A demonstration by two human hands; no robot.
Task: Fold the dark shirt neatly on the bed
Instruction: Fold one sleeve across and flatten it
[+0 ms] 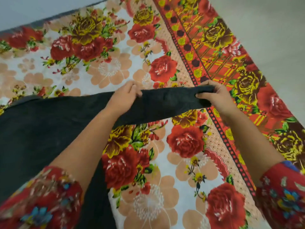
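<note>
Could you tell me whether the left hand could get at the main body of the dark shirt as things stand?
Probably yes: the left hand grips the sleeve right beside the shirt body, with nothing between.

The dark shirt [49, 129] is looking like matt black cloth with a faint woven grain, soaking up the light and giving off no shine. Along its stretched part it is showing soft, shallow creases. The bedspread [148, 162] on the bed is reading as plush, slightly fuzzy printed fabric, its roses and checks looking soft-edged and dull rather than glossy. The person's sleeves [46, 195] are appearing as thin printed cloth, matt and blurred. The floor [272, 30] is looking smooth, pale and matt.
</note>
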